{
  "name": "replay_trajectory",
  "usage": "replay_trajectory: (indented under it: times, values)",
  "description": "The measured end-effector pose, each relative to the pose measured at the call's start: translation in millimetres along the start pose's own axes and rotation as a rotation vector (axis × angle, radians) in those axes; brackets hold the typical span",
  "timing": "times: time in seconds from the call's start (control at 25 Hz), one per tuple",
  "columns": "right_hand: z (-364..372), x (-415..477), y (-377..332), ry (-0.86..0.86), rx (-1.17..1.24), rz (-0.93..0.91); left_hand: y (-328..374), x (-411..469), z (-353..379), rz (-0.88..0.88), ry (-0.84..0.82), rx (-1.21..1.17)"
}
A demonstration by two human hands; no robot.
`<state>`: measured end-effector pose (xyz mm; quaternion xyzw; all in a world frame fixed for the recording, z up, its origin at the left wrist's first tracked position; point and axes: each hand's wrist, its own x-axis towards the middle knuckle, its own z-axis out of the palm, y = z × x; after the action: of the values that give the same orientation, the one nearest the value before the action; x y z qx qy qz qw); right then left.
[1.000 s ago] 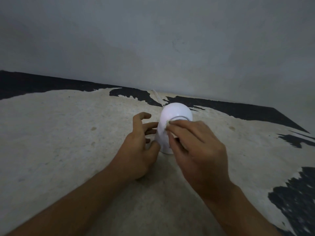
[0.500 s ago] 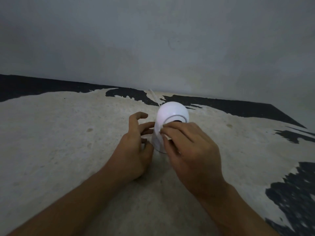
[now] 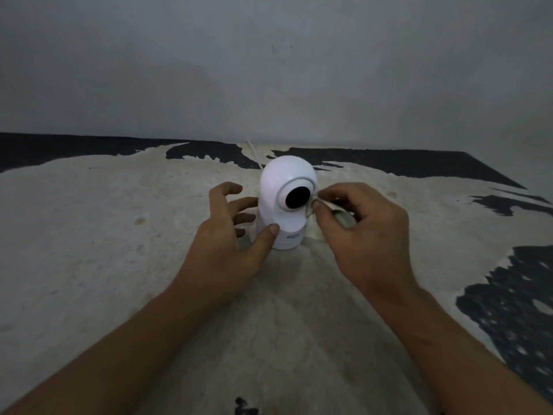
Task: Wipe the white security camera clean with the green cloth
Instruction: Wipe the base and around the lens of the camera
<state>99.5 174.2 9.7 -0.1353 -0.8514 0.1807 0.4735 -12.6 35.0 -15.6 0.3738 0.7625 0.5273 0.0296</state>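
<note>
The white security camera (image 3: 282, 187) stands upright on the worn surface, its round black lens turned toward me. My left hand (image 3: 230, 232) steadies it from the left: the thumb presses the base, the fingers spread behind the body. My right hand (image 3: 362, 229) is beside the camera's right flank, fingers pinched on a small pale green cloth (image 3: 344, 218). The cloth's edge touches the rim around the lens. Most of the cloth is hidden in my palm.
A thin white cable (image 3: 254, 154) runs from behind the camera to the grey wall (image 3: 269, 70). The surface (image 3: 104, 235) is pale and scuffed, with dark patches at the back and at the right edge (image 3: 508, 319).
My right hand has slid off the front of the camera to its right side, uncovering the black lens. The left hand keeps its hold on the base.
</note>
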Motion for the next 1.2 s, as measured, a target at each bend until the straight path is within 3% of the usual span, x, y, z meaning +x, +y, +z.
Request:
replay_trajectory:
  times: [0.16,0.32,0.44,0.6,0.8,1.0,1.2]
  values:
    - [2,-1,2,-0.02,0.297,0.316,2,1,4,0.013,0.043,0.027]
    - [2,-2,11,-0.217,0.244,0.403,-1,3,7,0.005,0.075,0.059]
    - [1,-1,13,-0.247,0.223,0.42,-1,3,7,-0.004,0.086,0.034]
    - [6,4,6,0.014,0.391,0.408,1,3,5,-0.018,0.058,-0.033]
    - [11,-8,12,-0.274,0.188,0.46,1,4,4,-0.04,0.028,-0.058]
    - [12,4,1,-0.009,0.4,0.365,3,4,2,-0.059,0.008,-0.067]
    - [23,-9,3,-0.165,0.304,0.394,5,2,2,-0.067,0.01,-0.022]
